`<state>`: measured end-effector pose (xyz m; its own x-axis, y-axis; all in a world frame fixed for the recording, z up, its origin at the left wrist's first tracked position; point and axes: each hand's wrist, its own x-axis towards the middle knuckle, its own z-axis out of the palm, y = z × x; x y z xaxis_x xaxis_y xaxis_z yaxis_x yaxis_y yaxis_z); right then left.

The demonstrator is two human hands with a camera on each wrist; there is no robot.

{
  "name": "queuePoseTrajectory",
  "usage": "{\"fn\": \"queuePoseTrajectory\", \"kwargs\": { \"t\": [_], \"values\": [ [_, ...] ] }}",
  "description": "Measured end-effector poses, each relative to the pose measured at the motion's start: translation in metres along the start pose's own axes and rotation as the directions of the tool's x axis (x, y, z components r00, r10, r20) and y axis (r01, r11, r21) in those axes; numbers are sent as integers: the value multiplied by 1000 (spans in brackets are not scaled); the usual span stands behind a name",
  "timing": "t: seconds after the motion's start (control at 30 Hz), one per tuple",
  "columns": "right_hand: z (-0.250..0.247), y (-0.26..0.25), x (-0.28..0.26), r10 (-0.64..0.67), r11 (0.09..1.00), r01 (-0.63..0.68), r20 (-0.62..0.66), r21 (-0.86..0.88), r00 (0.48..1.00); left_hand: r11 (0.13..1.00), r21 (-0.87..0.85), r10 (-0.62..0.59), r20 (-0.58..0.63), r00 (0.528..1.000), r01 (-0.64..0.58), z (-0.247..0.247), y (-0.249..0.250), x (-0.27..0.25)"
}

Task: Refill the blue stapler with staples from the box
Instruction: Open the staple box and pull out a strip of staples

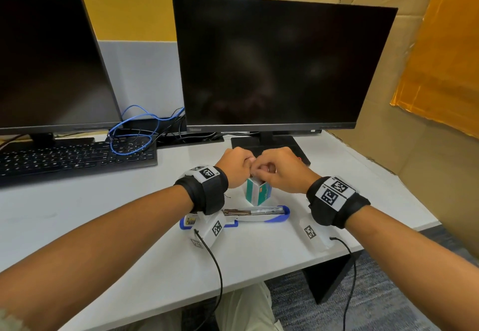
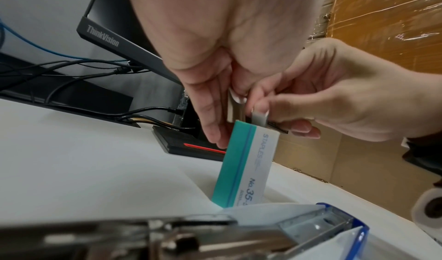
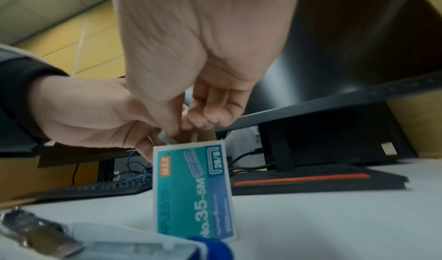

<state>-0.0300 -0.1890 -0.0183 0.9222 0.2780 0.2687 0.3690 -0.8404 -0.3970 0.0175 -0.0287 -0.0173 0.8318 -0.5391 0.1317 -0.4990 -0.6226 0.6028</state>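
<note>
Lying nearest the person on the white counter [image 1: 259,258], the blue stapler [image 1: 269,214] is flipped open, its metal staple channel bared and pointing rightward, its rear end partly hidden under the left wrist band. Just beyond it stands the staple box [image 1: 259,192], upright on one end, teal and white, printed "STAPLES" and "No.35-5M", its top end open.

Both hands meet directly above the open top of the box. The left hand [image 1: 234,166] has its fingers curled, and in the left wrist view its fingers [image 2: 210,116] reach down beside the box's upper edge while pinching a silvery strip of staples [image 2: 233,109]. The right hand [image 1: 282,170] is also curled; its fingertips [image 2: 303,130] pinch a second short piece of staples [image 2: 259,117] right at the mouth of the box. The two pieces sit close together; whether they are joined I cannot tell. Neither hand touches the stapler.

Farther back, a dark monitor [image 1: 280,66] stands on a black base [image 1: 269,144] with a red stripe, just behind the hands. To the left are a black keyboard [image 1: 77,157], a looped blue cable [image 1: 134,133] lying across its right end, and a second dark monitor [image 1: 51,63]. Brown cardboard [image 1: 420,128] leans along the right side, against a yellow wall [image 1: 129,6].
</note>
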Motion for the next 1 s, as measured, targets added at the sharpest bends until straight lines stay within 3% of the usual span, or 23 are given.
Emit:
{"fn": "queuePoseTrajectory", "kwargs": {
  "t": [0.13, 0.27, 0.47, 0.83, 1.0],
  "values": [
    [-9, 6, 0, 103, 943, -39, -180, 330, 978, 1000, 1, -8, -7, 1000, 8, -1, 4, -1],
    [-23, 4, -1, 227, 855, -76, -238, 513, 944, 1000, 28, -4, 29, 1000, 3, 1, 10, -1],
    [-26, 4, -1, 307, 802, -146, -192, 579, 932, 996, 88, 16, 75, 997, -23, 11, 10, 0],
    [-14, 9, -3, 298, 865, -227, -95, 446, 950, 987, 156, 35, 77, 996, -47, 10, 0, -6],
    [-9, 8, -4, 294, 885, -224, -116, 409, 949, 965, 258, 38, 68, 997, -54, 0, -4, -8]
  ]
}}
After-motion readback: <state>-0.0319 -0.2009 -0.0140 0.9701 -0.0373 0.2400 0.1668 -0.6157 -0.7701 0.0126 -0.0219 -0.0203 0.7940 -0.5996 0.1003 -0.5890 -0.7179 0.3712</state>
